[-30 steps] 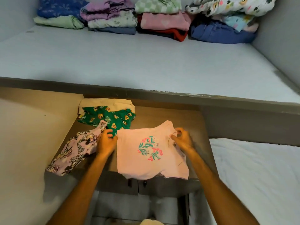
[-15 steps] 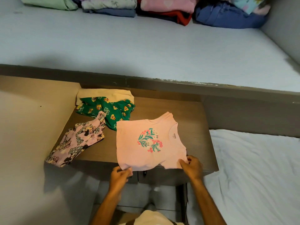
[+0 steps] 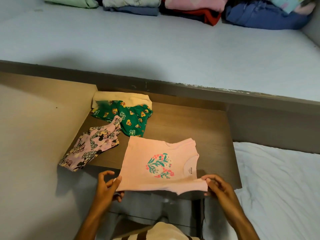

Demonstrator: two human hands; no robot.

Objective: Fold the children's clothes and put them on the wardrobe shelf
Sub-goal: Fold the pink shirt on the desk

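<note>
A pink T-shirt (image 3: 155,163) with a flower print lies spread on the brown wooden table (image 3: 199,129), collar to the right. My left hand (image 3: 107,186) pinches its near left corner at the table's front edge. My right hand (image 3: 216,186) pinches its near right corner. Left of it lie a lilac cartoon-print garment (image 3: 90,148), a green printed garment (image 3: 128,118) and a folded cream piece (image 3: 121,97) under the green one. Behind the table the pale wardrobe shelf (image 3: 155,45) carries folded clothes (image 3: 190,9) along its back.
A beige panel (image 3: 34,135) stands to the left of the table. A bed with a white sheet (image 3: 277,187) is on the right. The shelf has a dark front lip (image 3: 155,87) and a grey side wall at the right.
Both hands moved from the shirt's far edge to its near edge and took hold of the near corners. The shirt's near edge has lifted slightly. The camera tilted down.
</note>
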